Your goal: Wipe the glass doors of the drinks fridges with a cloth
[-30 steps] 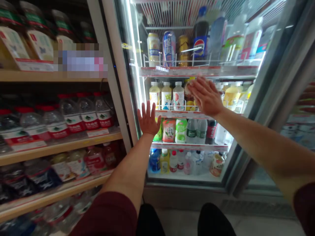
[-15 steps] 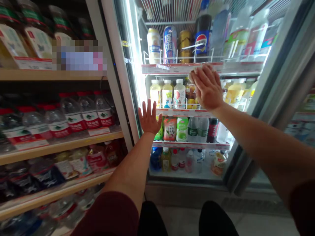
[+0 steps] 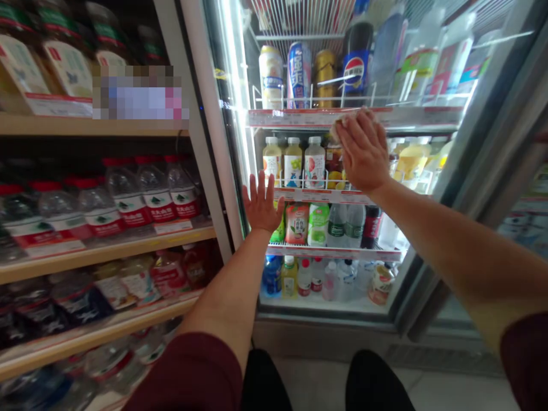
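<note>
My left hand [image 3: 262, 204] lies flat against the glass door [image 3: 325, 222] of a lit drinks fridge, near its left edge, with fingers spread and nothing held. Higher up and to the right, my right hand [image 3: 366, 154] presses a pale, bunched cloth [image 3: 337, 129] to the same glass. Most of the cloth is hidden under the palm and fingers. Behind the glass stand small juice bottles [image 3: 314, 164], drink cans [image 3: 298, 74] and a large cola bottle [image 3: 358, 60]. The fingers of my right hand are close together over the cloth.
On the left, an open wooden shelf unit [image 3: 107, 249] holds red-capped water bottles [image 3: 137, 194] and other drinks. A metal door frame [image 3: 432, 285] borders the glass on the right, with another fridge beyond. My legs show below, above the grey floor [image 3: 317, 377].
Both hands stay in nearly the same places on the glass. My view has shifted very slightly, and the right hand sits a touch further right with the cloth.
</note>
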A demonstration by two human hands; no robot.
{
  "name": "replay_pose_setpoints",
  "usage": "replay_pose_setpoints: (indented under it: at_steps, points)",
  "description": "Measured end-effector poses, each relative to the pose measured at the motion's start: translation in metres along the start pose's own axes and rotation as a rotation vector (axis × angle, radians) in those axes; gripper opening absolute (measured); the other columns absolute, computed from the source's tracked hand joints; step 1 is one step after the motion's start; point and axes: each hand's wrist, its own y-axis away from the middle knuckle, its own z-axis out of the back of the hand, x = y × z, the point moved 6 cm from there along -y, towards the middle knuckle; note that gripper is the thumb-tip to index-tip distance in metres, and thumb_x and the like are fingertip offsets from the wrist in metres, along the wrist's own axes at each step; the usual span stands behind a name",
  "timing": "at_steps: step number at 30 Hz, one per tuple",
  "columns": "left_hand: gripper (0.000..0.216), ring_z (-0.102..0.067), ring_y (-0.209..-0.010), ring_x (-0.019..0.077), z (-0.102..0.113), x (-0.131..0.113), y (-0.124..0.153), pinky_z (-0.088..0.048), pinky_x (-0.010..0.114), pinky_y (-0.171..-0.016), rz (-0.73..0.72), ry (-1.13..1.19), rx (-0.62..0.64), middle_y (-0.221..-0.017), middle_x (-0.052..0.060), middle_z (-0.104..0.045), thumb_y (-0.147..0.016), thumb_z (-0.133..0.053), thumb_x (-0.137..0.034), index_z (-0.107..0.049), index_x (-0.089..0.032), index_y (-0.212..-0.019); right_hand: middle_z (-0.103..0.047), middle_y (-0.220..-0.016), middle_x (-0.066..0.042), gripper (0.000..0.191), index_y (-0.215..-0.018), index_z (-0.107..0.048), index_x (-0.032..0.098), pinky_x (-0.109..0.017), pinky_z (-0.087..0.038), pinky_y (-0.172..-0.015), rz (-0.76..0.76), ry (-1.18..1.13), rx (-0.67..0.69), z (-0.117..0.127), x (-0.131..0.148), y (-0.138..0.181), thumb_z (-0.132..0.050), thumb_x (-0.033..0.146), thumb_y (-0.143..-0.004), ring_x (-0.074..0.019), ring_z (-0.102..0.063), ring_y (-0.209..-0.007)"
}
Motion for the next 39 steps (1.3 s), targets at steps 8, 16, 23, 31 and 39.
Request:
replay_pose_setpoints:
  at_steps: [8, 16, 23, 31, 39]
  points:
    - [0.07, -0.008, -0.165, 0.0289, 0.0, 0.0, 0.0, 0.005, 0.05, -0.135, 0.019, 0.017, 0.011, -0.173, 0.008, -0.029, -0.102, -0.045, -0.054, -0.042, -0.02, -0.164, -0.04, -0.169, 0.002, 0.053, -0.161, -0.046, 0.029, -0.058, -0.023, -0.134, 0.107, 0.015, 0.085, 0.003, -0.004, -0.004, -0.038, 0.033, -0.108, -0.0286, -0.033, -0.16]
    - [0.071, -0.007, -0.165, 0.0305, -0.001, 0.001, -0.001, 0.006, 0.052, -0.135, 0.007, 0.032, 0.015, -0.173, 0.01, -0.028, -0.102, -0.043, -0.054, -0.042, -0.019, -0.164, -0.044, -0.167, 0.003, 0.053, -0.161, -0.045, 0.033, -0.055, -0.024, -0.135, 0.146, 0.007, 0.132, -0.015, 0.025, 0.01, -0.037, 0.031, -0.109, -0.0266, -0.03, -0.161]
    - [0.071, -0.006, -0.166, 0.0289, -0.001, 0.001, -0.001, 0.006, 0.05, -0.135, -0.006, 0.032, -0.007, -0.174, 0.008, -0.027, -0.103, -0.042, -0.054, -0.042, -0.018, -0.163, -0.037, -0.171, -0.001, 0.056, -0.165, -0.037, 0.032, -0.059, -0.025, -0.134, 0.016, 0.07, 0.022, -0.001, 0.0, 0.002, -0.036, 0.029, -0.109, -0.0293, -0.027, -0.162]
    - [0.071, -0.008, -0.165, 0.0318, -0.002, 0.001, -0.001, 0.004, 0.054, -0.135, -0.001, 0.031, -0.002, -0.173, 0.01, -0.028, -0.102, -0.042, -0.055, -0.041, -0.019, -0.164, -0.043, -0.167, 0.0, 0.053, -0.16, -0.048, 0.03, -0.056, -0.025, -0.135, 0.109, 0.041, 0.143, -0.016, 0.029, 0.03, -0.036, 0.029, -0.108, -0.0276, -0.03, -0.162]
    - [0.07, -0.008, -0.165, 0.0319, -0.006, 0.005, 0.002, 0.002, 0.055, -0.135, -0.018, 0.008, -0.026, -0.174, 0.01, -0.027, -0.103, -0.044, -0.056, -0.04, -0.023, -0.165, -0.038, -0.17, -0.003, 0.056, -0.163, -0.042, 0.027, -0.06, -0.024, -0.134, -0.033, 0.075, 0.015, 0.002, 0.002, -0.013, -0.034, 0.031, -0.108, -0.0305, -0.027, -0.162]
